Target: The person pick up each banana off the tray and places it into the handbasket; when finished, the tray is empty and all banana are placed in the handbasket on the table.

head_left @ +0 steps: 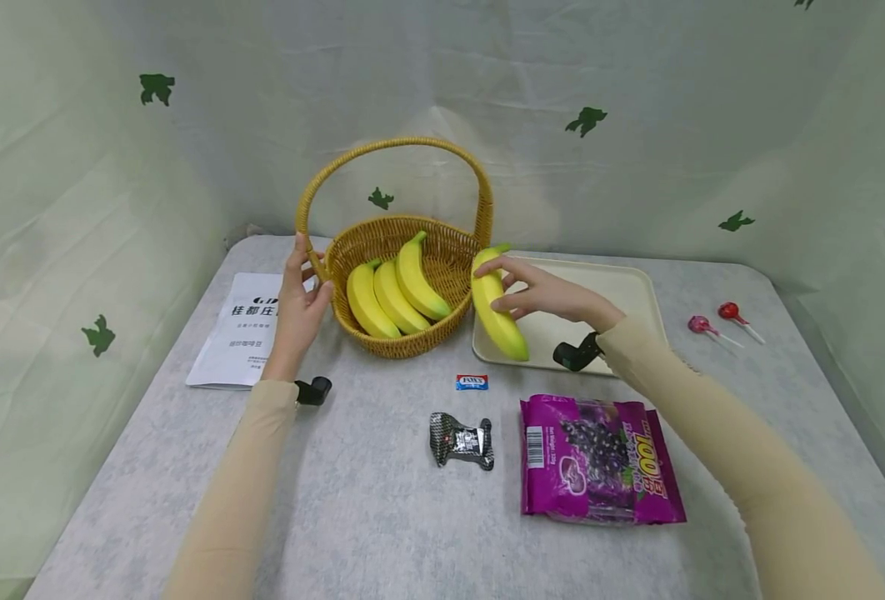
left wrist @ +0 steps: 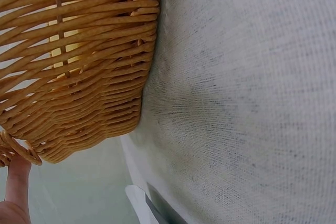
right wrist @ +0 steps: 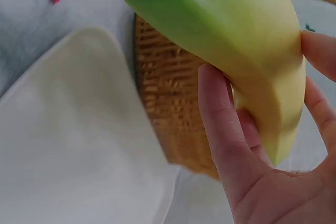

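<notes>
My right hand (head_left: 543, 292) grips a yellow banana (head_left: 498, 321) with a green tip, between thumb and fingers. It is held up beside the right side of a wicker basket (head_left: 427, 343), over the edge of a cream tray (head_left: 637, 292). In the right wrist view the banana (right wrist: 247, 40) hides part of the basket (right wrist: 173, 98). At the basket's left side, my left hand (head_left: 303, 300) holds the foot of the tall arched handle (head_left: 397, 143). Several bananas (head_left: 390, 296) lie side by side inside the basket.
A white printed packet (head_left: 236, 333) lies left of the basket. In front are a small red-and-blue wrapped candy (head_left: 472, 382), a black-and-silver wrapped piece (head_left: 461, 440) and a purple candy bag (head_left: 600, 458). Two lollipops, one pink (head_left: 700, 323) and one red (head_left: 729, 311), lie at the right.
</notes>
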`<act>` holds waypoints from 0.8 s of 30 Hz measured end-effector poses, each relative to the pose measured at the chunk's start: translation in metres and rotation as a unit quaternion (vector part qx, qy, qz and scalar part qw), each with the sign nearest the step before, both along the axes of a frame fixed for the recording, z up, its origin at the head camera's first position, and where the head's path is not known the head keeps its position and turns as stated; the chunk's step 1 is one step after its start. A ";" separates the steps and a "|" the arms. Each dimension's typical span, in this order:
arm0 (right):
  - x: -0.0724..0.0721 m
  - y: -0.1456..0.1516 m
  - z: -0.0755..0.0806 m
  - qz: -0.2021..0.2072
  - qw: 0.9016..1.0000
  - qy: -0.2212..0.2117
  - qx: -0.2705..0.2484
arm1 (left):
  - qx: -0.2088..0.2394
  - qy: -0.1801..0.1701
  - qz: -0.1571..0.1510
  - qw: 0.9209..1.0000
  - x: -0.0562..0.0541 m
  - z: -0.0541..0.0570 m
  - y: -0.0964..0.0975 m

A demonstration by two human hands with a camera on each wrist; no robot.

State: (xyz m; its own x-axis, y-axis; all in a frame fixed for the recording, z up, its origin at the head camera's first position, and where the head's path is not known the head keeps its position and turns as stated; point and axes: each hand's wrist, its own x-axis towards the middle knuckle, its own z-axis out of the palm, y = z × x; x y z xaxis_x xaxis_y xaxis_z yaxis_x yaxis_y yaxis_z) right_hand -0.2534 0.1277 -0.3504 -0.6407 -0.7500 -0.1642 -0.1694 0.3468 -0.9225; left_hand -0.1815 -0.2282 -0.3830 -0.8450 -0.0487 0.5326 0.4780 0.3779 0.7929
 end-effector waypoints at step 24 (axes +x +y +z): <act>-0.036 -0.086 0.014 -0.053 0.993 0.093 0.058 | 0.000 0.002 -0.001 1.000 -0.001 -0.001 -0.002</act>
